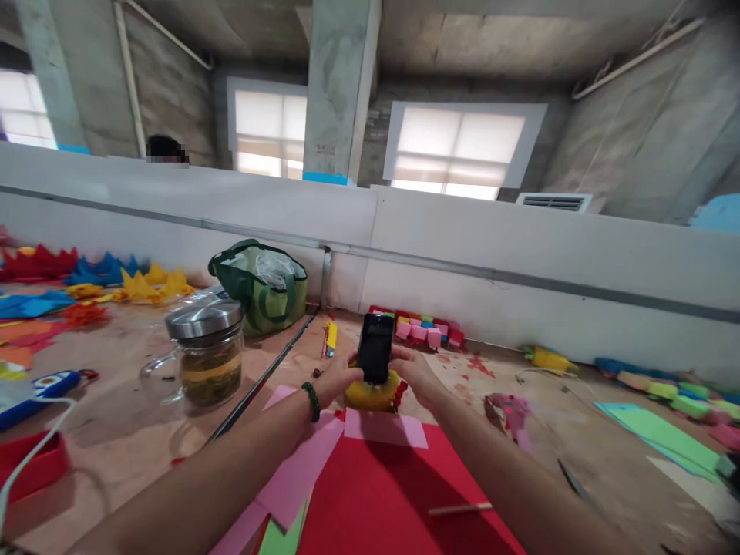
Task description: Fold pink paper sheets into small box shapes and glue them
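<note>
A dark smartphone (375,348) stands nearly upright in front of me, its screen toward me. My left hand (343,378) grips its lower left edge, a green beaded bracelet at the wrist. On the opposite side, the fingers of my right hand (412,371) close on its right edge. Below the phone sits a rounded yellow object (370,395), partly hidden by my hands. Closer to me lie a large red sheet of paper (381,493), a small pink sheet (386,428) across its far end, and a thin wooden stick (459,509).
A lidded glass mug (209,362) and a green bag (274,297) stand to the left. Small folded paper blocks (425,331) sit behind the phone. At right are a pink glue gun (512,412) and green paper (664,435). A white partition (491,243) borders the table.
</note>
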Demonstrator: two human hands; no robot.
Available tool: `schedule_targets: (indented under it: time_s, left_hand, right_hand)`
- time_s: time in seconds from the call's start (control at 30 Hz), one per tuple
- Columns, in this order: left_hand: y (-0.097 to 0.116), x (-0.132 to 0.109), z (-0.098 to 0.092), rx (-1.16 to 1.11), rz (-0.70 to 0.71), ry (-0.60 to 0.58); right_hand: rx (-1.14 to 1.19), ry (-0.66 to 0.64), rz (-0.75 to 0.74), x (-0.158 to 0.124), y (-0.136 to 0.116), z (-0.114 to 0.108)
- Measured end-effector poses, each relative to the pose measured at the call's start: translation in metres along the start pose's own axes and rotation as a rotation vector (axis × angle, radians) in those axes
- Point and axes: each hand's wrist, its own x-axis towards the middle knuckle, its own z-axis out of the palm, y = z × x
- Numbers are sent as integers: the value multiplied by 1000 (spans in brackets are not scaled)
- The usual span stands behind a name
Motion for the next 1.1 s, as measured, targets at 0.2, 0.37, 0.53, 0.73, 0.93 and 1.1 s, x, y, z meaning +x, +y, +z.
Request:
schedule_targets:
  time_s: [0.2, 0.37, 0.53, 0.73, 0.93, 1.1]
  left_hand:
    - [-7, -3, 1, -49, 69, -49]
    - [-6, -3, -3, -61, 100, -64]
    - [-5, -2, -6, -59, 113, -70]
    - [-10, -4, -7, -70, 117, -51]
    - [-11, -9, -4, -73, 90, -13]
    - [-4, -11, -2, -82, 101, -26]
  right_hand:
    - [39, 40, -23, -3, 11, 4]
    - [0, 73, -34, -3, 12, 0]
    - [-100, 108, -34, 1, 16, 2]
    - [-286, 177, 6, 14, 26, 2]
    - [-482, 187, 4, 27, 31, -4]
    - [-552, 161, -6, 36, 30, -5]
